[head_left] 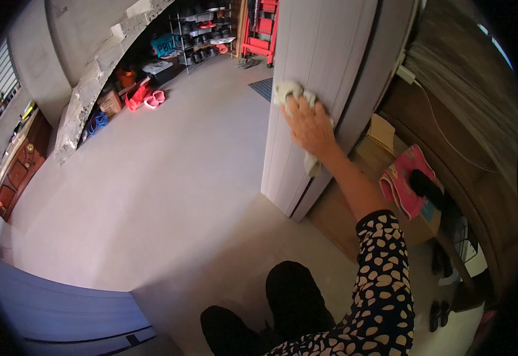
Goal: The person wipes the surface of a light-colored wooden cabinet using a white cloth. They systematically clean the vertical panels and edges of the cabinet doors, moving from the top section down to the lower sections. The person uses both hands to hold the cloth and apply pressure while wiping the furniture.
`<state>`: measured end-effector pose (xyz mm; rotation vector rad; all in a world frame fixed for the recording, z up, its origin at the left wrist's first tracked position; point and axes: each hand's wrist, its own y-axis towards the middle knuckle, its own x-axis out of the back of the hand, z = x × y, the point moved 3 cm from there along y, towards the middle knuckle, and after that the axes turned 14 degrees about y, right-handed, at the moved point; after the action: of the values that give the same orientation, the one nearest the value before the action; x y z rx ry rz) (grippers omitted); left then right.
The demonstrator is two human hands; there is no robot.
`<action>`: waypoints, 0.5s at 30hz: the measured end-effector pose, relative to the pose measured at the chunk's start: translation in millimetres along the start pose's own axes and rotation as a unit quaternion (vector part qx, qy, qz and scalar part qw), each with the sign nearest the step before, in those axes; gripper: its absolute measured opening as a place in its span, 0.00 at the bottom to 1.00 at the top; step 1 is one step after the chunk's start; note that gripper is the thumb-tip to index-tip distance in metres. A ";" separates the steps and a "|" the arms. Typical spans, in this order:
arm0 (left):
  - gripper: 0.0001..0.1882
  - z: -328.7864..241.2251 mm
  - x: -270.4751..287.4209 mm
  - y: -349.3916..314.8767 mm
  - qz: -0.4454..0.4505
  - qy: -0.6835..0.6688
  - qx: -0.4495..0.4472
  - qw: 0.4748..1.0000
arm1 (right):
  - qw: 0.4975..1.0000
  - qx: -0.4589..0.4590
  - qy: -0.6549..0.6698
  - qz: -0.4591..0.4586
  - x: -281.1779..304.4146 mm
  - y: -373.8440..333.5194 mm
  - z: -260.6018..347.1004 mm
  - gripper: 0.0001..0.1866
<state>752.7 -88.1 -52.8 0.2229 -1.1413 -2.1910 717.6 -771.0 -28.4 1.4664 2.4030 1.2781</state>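
My right hand presses a pale, crumpled cloth against the grey panelled door. The fingers bend over the cloth, and one end of it hangs below the palm. My right arm, in a dark sleeve with light spots, reaches up from the lower edge. The door stands upright, its edge running down toward the floor just right of centre. My left hand is out of the picture.
A wooden cabinet holding a pink patterned cloth stands right of the door. Across the grey floor are a shoe rack, a red folding ladder and pink slippers. A wooden drawer unit is at left; a bluish panel fills the lower left.
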 end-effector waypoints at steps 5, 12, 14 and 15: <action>0.14 -6.4 -5.0 -1.9 0.016 0.016 0.002 1.000 | 0.976 0.099 0.053 0.187 -37.8 -59.1 41.2 0.15; 0.14 -7.1 -10.6 -5.1 0.019 0.033 0.005 0.999 | 0.995 0.003 -0.086 0.040 -0.6 16.1 -23.9 0.16; 0.13 -8.5 -9.6 -5.6 0.022 0.054 0.006 0.998 | 0.989 -0.036 -0.136 -0.041 19.1 57.8 -65.3 0.17; 0.13 -8.6 -8.0 -6.0 0.025 0.068 0.008 0.997 | 0.982 -0.067 -0.157 -0.086 22.8 75.0 -78.9 0.17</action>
<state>759.7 -86.4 -63.8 0.3414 -1.0771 -2.0901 724.8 -786.9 81.4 1.2816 2.1412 1.0588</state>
